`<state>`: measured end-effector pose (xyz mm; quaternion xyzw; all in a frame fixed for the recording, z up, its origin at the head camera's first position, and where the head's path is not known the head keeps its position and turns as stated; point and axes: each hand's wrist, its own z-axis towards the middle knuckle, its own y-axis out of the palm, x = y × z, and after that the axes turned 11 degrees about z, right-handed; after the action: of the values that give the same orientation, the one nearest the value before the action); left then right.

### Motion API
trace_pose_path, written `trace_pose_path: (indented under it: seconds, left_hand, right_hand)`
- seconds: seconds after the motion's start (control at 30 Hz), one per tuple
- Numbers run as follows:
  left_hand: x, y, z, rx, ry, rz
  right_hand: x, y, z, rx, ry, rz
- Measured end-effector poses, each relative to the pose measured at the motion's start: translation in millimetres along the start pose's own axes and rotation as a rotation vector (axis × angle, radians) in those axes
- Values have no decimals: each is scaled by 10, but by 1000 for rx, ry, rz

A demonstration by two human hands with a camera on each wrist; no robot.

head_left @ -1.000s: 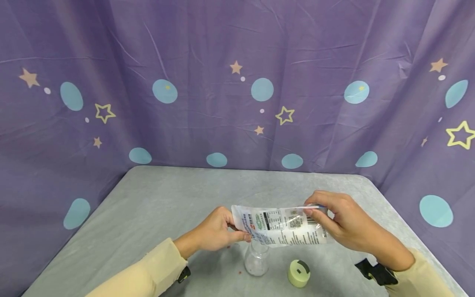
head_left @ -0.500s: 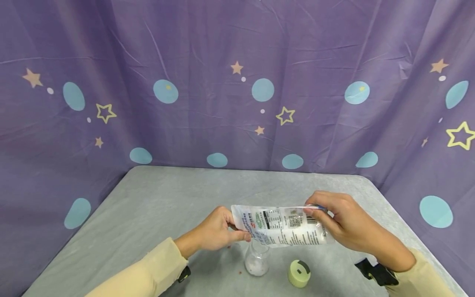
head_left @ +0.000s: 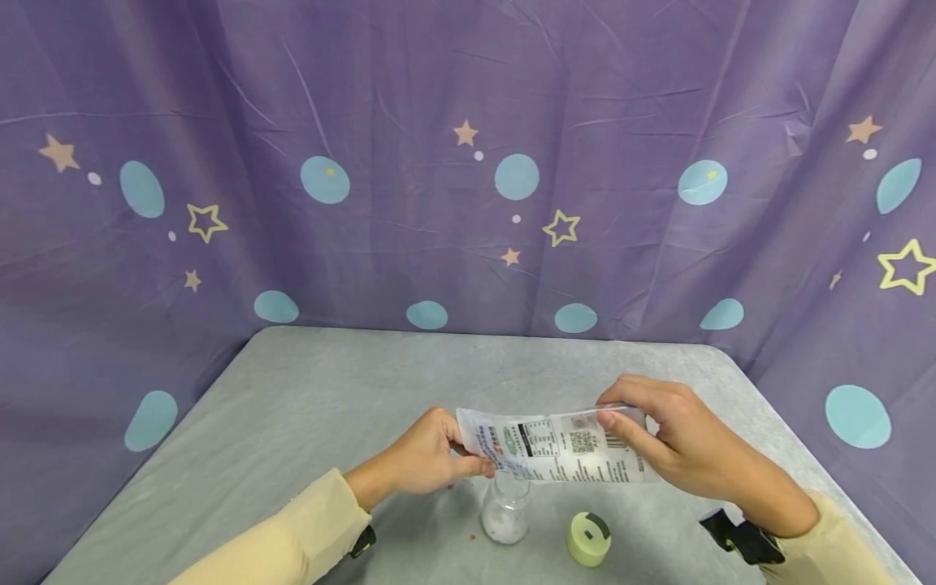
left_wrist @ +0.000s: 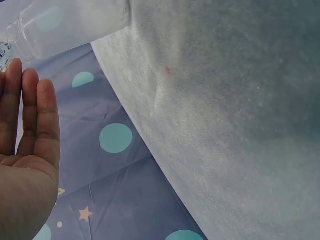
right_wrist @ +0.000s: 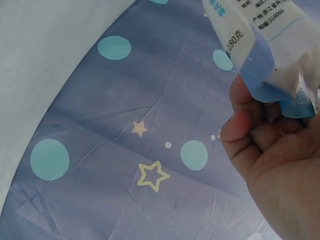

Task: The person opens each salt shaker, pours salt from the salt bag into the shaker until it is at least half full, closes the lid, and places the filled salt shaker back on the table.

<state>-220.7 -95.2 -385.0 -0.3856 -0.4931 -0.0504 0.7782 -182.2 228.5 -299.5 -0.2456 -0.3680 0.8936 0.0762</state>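
Note:
A white printed packet (head_left: 559, 447) lies nearly level above a clear bottle (head_left: 506, 518), covering part of its mouth. My left hand (head_left: 420, 455) pinches the packet's left end with the thumb in front, just over the bottle. In the left wrist view, the other fingers (left_wrist: 46, 107) are fairly straight below the bottle neck. With my right hand (head_left: 676, 439) I grip the packet's right end between thumb and fingers. Whitish contents show low in the upright bottle. The packet's opening is hidden.
To the right of the bottle stands a pale green round cap (head_left: 588, 539) with a dark patch on top. Small reddish specks (head_left: 472, 537) dot the grey-covered table (head_left: 366, 374). A purple patterned curtain (head_left: 409, 268) hangs behind.
Whitish contents appear at the bottom of the bottle, which looked clearer a second ago. The packet's right end has shifted slightly under my right hand. My left hand keeps its place.

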Motion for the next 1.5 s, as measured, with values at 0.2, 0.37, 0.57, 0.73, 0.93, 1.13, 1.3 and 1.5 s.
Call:
trace_pose_path:
  seconds: [0.2, 0.37, 0.57, 0.73, 0.93, 1.13, 1.3, 1.5]
  left_hand:
    - [-19, 10, 2, 1, 9, -4]
    - [-15, 20, 10, 8, 39, -6]
    - [-6, 13, 16, 12, 33, 10]
    - [6, 3, 7, 12, -12, 14]
    - [4, -3, 2, 15, -40, 32]
    - [7, 1, 9, 9, -26, 31]
    - [3, 8, 7, 12, -34, 37]
    - [6, 5, 14, 11, -29, 25]
  right_hand:
    - [24, 15, -4, 5, -12, -4]
    - [29, 46, 6, -1, -32, 13]
    - [5, 13, 10, 7, -30, 0]
    - [10, 8, 13, 6, -26, -2]
    - [8, 19, 23, 17, -25, 1]
    - [0, 19, 25, 18, -21, -8]
    - [-12, 19, 29, 8, -21, -8]
    - [-44, 0, 33, -2, -1, 5]
